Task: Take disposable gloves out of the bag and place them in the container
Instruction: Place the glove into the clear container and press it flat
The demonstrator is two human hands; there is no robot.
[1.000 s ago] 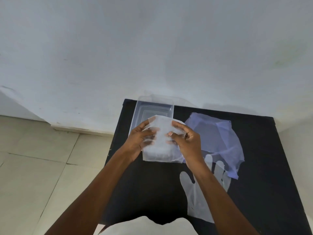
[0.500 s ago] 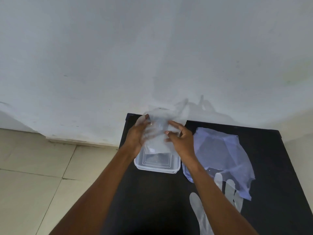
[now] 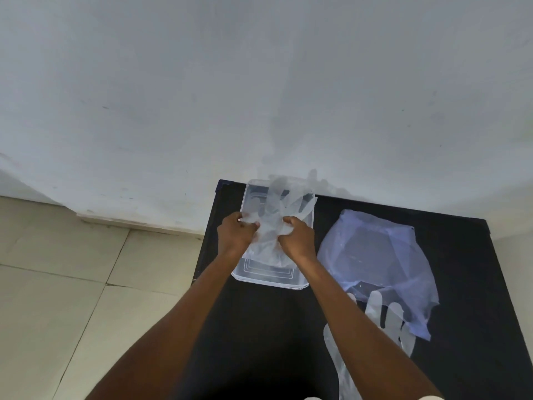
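A clear rectangular container (image 3: 269,282) stands at the far left corner of a black table (image 3: 259,342). Over it, my left hand (image 3: 235,233) and my right hand (image 3: 297,241) both grip a thin translucent disposable glove (image 3: 281,209). The glove's fingers spread toward the container's far end and its lower part hangs inside the container. To the right lies a bluish translucent plastic bag (image 3: 380,255), flat and crumpled. Another clear glove (image 3: 386,319) lies on the table, its fingertips tucked under the bag's near edge and partly hidden by my right forearm.
A pale wall rises directly behind the table's far edge. Beige floor tiles (image 3: 72,298) extend to the left of the table. The table's left edge runs close beside the container.
My hands carried the folded glove from in front of the container to over it. The glove has opened out, and its fingers now reach the container's far end.
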